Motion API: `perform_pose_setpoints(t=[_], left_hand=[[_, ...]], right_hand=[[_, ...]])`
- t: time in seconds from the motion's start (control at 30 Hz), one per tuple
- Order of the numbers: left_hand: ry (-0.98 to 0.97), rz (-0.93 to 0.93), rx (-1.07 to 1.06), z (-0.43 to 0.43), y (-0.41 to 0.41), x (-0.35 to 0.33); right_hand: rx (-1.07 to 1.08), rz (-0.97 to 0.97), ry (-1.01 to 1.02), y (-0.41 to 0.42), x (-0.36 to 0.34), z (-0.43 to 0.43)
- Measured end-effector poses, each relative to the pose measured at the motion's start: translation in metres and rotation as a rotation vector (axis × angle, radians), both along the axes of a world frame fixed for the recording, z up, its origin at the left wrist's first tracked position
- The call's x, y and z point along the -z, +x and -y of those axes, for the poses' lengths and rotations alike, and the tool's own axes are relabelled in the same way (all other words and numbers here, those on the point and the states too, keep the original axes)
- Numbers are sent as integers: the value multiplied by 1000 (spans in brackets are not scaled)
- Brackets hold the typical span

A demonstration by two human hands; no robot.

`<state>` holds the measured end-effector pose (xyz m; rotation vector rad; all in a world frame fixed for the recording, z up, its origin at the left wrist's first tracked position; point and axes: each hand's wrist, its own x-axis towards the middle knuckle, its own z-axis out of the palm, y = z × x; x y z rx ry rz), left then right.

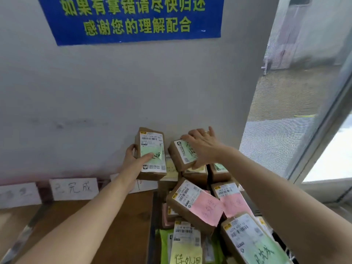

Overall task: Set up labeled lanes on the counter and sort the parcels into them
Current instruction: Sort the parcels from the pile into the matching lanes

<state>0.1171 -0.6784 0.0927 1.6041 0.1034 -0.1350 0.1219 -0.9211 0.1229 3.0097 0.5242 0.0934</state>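
Your left grip (133,159) is closed round a brown box (152,138), thumb laid across its green note and fingers curled behind the left edge. The box is held up near the wall (95,101), above the back of the worktop (133,216). It stands on end, long axis up and down, label facing you. Your right grip (202,147) clasps a second box (177,157) from above, fingers spread over its far end, thumb under the near edge. It sits tilted at the top of the parcel pile (198,204), long axis slanting upper left to lower right. I cannot tell whether it rests there. A white card (74,188) stands against the wall to your left.
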Motion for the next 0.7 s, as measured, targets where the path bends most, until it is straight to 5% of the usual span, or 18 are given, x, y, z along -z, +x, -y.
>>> perform_pose_setpoints(t=[0.33, 0.7], left_hand=[[-52, 83, -182, -133, -76, -24], [-79, 11, -495, -386, -196, -18]], right_hand=[[-208, 133, 137, -57, -11, -135], [-412, 41, 107, -116, 1, -409]])
